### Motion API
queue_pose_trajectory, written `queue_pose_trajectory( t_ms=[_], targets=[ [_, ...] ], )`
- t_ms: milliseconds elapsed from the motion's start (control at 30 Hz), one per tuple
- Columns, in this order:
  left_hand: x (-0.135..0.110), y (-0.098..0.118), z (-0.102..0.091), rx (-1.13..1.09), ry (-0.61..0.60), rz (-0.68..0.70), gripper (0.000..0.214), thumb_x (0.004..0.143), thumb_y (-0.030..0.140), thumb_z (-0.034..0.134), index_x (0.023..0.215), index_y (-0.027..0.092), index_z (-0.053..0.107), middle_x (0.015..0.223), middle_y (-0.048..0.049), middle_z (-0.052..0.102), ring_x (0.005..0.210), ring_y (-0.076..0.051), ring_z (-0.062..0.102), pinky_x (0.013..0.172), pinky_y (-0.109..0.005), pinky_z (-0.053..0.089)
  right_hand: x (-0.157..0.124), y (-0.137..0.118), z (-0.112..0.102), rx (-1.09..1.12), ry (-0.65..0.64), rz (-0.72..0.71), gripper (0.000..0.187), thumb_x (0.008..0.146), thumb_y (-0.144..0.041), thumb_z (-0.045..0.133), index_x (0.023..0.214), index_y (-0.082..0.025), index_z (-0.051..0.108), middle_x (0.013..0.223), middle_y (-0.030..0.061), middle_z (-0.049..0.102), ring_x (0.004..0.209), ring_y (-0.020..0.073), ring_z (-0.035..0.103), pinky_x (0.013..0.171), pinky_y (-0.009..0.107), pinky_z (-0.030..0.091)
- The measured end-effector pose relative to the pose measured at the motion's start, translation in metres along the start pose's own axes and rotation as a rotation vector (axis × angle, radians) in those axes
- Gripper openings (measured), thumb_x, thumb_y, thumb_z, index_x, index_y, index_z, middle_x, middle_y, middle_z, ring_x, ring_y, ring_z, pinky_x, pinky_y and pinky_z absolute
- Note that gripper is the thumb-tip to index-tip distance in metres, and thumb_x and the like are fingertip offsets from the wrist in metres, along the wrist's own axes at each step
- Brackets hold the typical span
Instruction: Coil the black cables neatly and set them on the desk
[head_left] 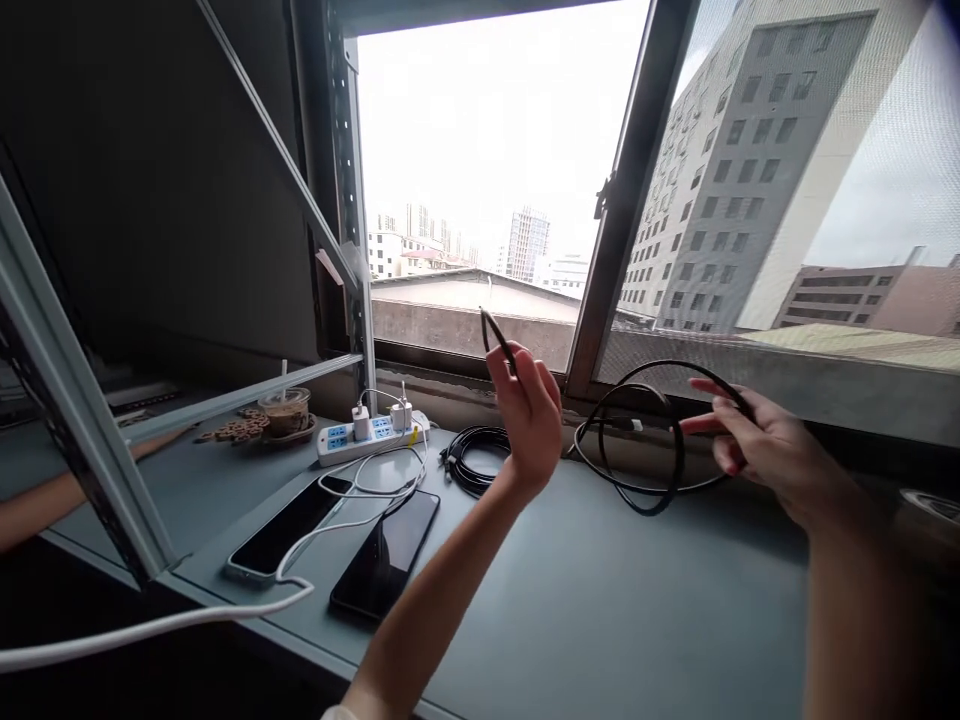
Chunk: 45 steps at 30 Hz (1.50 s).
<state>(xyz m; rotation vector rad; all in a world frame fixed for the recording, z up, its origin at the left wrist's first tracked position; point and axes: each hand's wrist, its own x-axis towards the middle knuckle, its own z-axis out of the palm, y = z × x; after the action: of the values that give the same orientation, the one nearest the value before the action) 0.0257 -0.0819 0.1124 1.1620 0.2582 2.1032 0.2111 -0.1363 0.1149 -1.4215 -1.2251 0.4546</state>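
My left hand (pixel 529 415) is raised in front of the window, its fingers closed round a short length of black cable that sticks up past the fingertips. On the right, my right hand (pixel 772 440) grips a black cable (pixel 679 455) between thumb and fingers, and its loose loops hang to the left over the desk. A pale metal plug (pixel 634 425) shows within these loops. Whether both hands hold one and the same cable, I cannot tell. Below my left hand, a coiled black cable (pixel 469 470) lies on the desk.
A white power strip (pixel 375 435) with two chargers stands by the window. White cables trail over two phones (pixel 289 525), (pixel 386 555) at the left. Farther left are a lidded drink cup (pixel 285 410), a metal frame post (pixel 82 400) and another person's arm (pixel 45 510).
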Motion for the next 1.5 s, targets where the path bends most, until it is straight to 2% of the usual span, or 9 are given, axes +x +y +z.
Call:
queue_pose_trajectory(
  t_ms=[100,233,400,533,733,867,1100,1267,1500],
  targets=[
    [0.02,0.001,-0.01,0.076,0.148,0.036,0.027,0.085,0.049,0.037,0.082,0.023,0.033,0.053,0.0091,0.025,0.038,-0.004,0.023,0.037,-0.019,0.024,0.006,0.007,-0.016,0.088,0.159,-0.116,0.039,0.076,-0.044,0.053,0.106,-0.019,0.059,0.052,-0.0017,0.052,0.029,0.0041,0.03,0.028,0.016,0.023],
    [0.043,0.006,-0.025,0.12,0.202,0.106,0.024,0.089,0.044,0.03,0.08,0.022,0.033,0.049,0.0106,0.02,0.035,-0.003,0.02,0.035,-0.017,0.019,0.009,0.009,-0.033,0.243,0.348,-0.215,0.033,0.071,-0.043,0.062,0.093,-0.019,0.064,0.041,-0.008,0.031,0.029,0.0035,0.021,0.028,0.017,0.012],
    [0.068,0.012,-0.05,0.173,0.173,0.191,0.024,0.088,0.036,0.038,0.071,0.02,0.039,0.039,0.0117,0.024,0.028,-0.003,0.017,0.03,-0.019,0.011,0.01,0.01,-0.042,0.287,0.532,-0.251,0.031,0.065,-0.04,0.07,0.087,-0.018,0.064,0.04,-0.0071,0.035,0.029,0.004,0.025,0.027,0.019,0.013],
    [0.078,0.02,-0.061,0.128,0.109,0.094,0.023,0.086,0.033,0.044,0.067,0.019,0.045,0.035,0.0109,0.026,0.026,-0.004,0.015,0.028,-0.021,0.008,0.01,0.005,-0.038,0.179,0.634,-0.304,0.034,0.065,-0.041,0.07,0.086,-0.016,0.064,0.039,-0.0052,0.043,0.027,0.0039,0.028,0.026,0.018,0.015],
    [0.06,0.027,-0.036,0.083,-0.23,-0.373,0.018,0.082,0.033,0.049,0.07,0.021,0.042,0.036,0.0117,0.026,0.025,-0.003,0.017,0.027,-0.019,0.009,-0.003,-0.018,-0.017,0.259,0.441,-0.333,0.033,0.071,-0.042,0.064,0.092,-0.017,0.065,0.036,-0.0082,0.037,0.027,0.0027,0.026,0.024,0.015,0.015],
    [0.037,0.022,-0.016,0.232,-0.453,-0.536,0.02,0.08,0.036,0.052,0.077,0.021,0.038,0.042,0.0107,0.039,0.028,-0.004,0.033,0.029,-0.015,0.025,-0.009,-0.027,-0.003,0.272,0.234,-0.308,0.035,0.069,-0.044,0.066,0.094,-0.019,0.066,0.034,-0.0091,0.036,0.027,0.0032,0.027,0.023,0.014,0.015],
    [0.021,0.018,-0.008,0.486,-0.597,-0.629,0.045,0.078,0.04,0.056,0.109,0.018,0.032,0.068,0.0012,0.058,0.046,-0.011,0.057,0.044,-0.022,0.044,-0.016,-0.03,0.007,0.269,0.182,-0.393,0.028,0.069,-0.038,0.067,0.09,-0.019,0.069,0.033,-0.0085,0.036,0.025,0.0034,0.028,0.023,0.016,0.015],
    [0.031,0.006,-0.02,0.565,-0.657,-0.591,0.064,0.071,0.039,0.064,0.125,0.024,0.032,0.096,-0.0073,0.059,0.086,-0.018,0.061,0.076,-0.033,0.046,-0.013,-0.024,0.003,0.393,0.239,-0.59,0.02,0.072,-0.034,0.066,0.088,-0.023,0.07,0.032,-0.009,0.036,0.024,0.0018,0.022,0.028,0.02,0.014],
    [0.022,-0.022,-0.02,0.258,-0.734,-0.628,0.086,0.072,0.029,0.066,0.14,0.027,0.014,0.104,-0.0089,0.061,0.101,-0.02,0.057,0.088,-0.033,0.039,-0.013,-0.02,-0.003,0.501,0.244,-0.565,0.03,0.073,-0.055,0.056,0.087,-0.03,0.063,0.03,-0.0122,0.019,0.026,0.005,0.009,0.035,0.023,0.014]
  ],
)
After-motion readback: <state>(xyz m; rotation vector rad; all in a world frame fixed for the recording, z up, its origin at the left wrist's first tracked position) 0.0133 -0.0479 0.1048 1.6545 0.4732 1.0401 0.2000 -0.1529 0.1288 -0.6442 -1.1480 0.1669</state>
